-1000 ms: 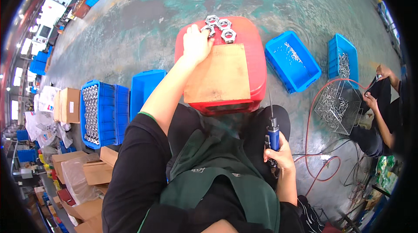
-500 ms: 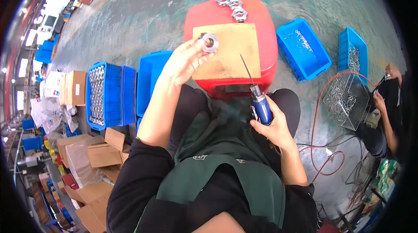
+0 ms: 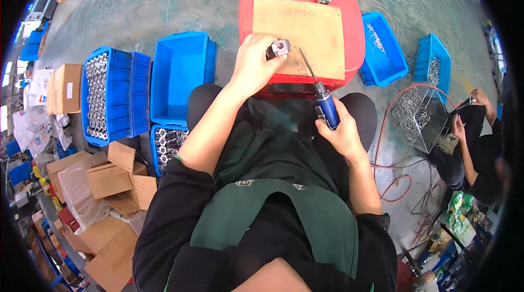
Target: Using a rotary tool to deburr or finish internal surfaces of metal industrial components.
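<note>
Metal nut point(image 3: 280, 47): where is it?

In the left hand point(image 3: 254, 65), pinched between thumb and fingers, over the brown board point(image 3: 322, 35) on the red stool point(image 3: 355, 35).

And where does the blue tool point(image 3: 327, 113) stand from there?

To the nut's right and closer to the person. Its slim shaft point(image 3: 307, 64) runs forward, slanting left, so the tip ends just right of the nut. They look apart, though from above I can't be sure how they differ in height.

Which way does the nut face?

Its round opening shows toward the camera; the left hand hides the nut's left side.

How are the two hands posed?

The left reaches forward and inward, back of the hand up, fingers curled round the nut. The right hand point(image 3: 344, 131) is nearer the lap, beside the right knee point(image 3: 363, 107), wrapped around the tool's body with the thumb along its left side.
</note>
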The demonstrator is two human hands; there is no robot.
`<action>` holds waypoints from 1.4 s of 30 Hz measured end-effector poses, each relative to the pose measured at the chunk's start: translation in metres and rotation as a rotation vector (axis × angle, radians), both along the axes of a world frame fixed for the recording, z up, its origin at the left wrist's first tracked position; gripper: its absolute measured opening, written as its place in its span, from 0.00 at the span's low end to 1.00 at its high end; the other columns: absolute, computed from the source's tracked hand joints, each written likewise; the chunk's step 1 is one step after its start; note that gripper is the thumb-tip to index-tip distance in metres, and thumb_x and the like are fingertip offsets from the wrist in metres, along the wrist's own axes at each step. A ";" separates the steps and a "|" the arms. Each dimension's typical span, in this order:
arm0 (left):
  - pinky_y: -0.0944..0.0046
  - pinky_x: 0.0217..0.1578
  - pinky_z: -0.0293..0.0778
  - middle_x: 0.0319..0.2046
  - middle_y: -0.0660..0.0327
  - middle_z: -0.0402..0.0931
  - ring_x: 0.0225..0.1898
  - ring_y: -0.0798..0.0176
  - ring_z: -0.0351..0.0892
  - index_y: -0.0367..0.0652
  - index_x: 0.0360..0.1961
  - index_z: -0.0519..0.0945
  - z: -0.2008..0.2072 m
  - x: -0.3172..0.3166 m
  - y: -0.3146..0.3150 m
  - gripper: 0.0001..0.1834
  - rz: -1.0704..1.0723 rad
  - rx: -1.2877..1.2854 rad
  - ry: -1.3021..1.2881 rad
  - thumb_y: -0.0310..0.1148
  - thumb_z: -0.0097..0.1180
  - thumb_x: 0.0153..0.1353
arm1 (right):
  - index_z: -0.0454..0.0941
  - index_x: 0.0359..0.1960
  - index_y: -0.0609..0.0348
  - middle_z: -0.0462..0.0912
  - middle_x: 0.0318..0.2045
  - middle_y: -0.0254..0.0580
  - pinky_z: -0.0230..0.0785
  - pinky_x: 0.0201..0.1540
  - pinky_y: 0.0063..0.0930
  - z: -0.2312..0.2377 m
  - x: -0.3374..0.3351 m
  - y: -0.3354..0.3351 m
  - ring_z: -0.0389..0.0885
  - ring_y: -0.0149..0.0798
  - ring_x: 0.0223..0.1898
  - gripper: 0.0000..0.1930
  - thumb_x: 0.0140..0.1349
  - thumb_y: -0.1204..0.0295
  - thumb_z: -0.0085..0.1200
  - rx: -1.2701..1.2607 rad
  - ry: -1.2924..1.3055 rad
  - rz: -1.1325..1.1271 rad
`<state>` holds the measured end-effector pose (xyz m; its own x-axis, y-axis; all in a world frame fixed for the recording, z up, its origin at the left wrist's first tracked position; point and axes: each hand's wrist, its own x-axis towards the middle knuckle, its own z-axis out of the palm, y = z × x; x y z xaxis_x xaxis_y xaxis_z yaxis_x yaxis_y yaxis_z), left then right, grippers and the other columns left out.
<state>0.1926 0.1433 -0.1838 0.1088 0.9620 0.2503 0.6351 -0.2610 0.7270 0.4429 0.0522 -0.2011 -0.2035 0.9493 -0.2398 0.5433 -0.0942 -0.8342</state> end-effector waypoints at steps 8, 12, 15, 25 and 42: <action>0.59 0.41 0.69 0.33 0.57 0.75 0.39 0.53 0.73 0.37 0.37 0.79 -0.007 -0.004 0.004 0.14 0.060 0.083 0.022 0.30 0.65 0.50 | 0.56 0.64 0.64 0.78 0.43 0.58 0.70 0.49 0.36 0.009 -0.004 -0.005 0.80 0.47 0.45 0.34 0.60 0.66 0.59 -0.047 0.019 -0.011; 0.58 0.40 0.69 0.32 0.57 0.75 0.38 0.53 0.73 0.37 0.37 0.78 -0.002 -0.001 0.002 0.14 0.051 -0.009 -0.052 0.30 0.66 0.49 | 0.53 0.68 0.60 0.73 0.35 0.38 0.70 0.32 0.22 0.027 0.001 -0.001 0.72 0.28 0.28 0.35 0.62 0.66 0.57 -0.307 0.288 -0.095; 0.58 0.40 0.69 0.33 0.55 0.75 0.38 0.52 0.73 0.37 0.37 0.78 -0.003 0.002 0.000 0.15 0.033 0.054 0.049 0.29 0.66 0.48 | 0.49 0.70 0.59 0.72 0.34 0.37 0.65 0.26 0.16 0.036 0.001 0.002 0.69 0.23 0.25 0.36 0.65 0.64 0.53 -0.315 0.428 -0.063; 0.54 0.38 0.68 0.32 0.55 0.72 0.35 0.49 0.71 0.38 0.36 0.75 -0.012 0.010 -0.003 0.18 0.038 0.148 0.145 0.27 0.67 0.41 | 0.51 0.70 0.58 0.73 0.30 0.35 0.63 0.23 0.15 0.058 -0.015 0.003 0.68 0.22 0.22 0.31 0.70 0.60 0.44 -0.314 0.231 -0.102; 0.52 0.37 0.65 0.34 0.50 0.68 0.35 0.46 0.67 0.36 0.37 0.70 -0.016 0.014 -0.006 0.22 -0.017 0.172 0.124 0.20 0.64 0.38 | 0.54 0.69 0.58 0.72 0.31 0.35 0.62 0.28 0.17 0.057 -0.010 0.012 0.67 0.23 0.26 0.29 0.70 0.62 0.43 -0.286 0.067 0.024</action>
<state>0.2064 0.1376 -0.2002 0.1646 0.9040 0.3946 0.7117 -0.3859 0.5871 0.4329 0.0639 -0.1440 -0.2491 0.8401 -0.4818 0.4926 -0.3183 -0.8099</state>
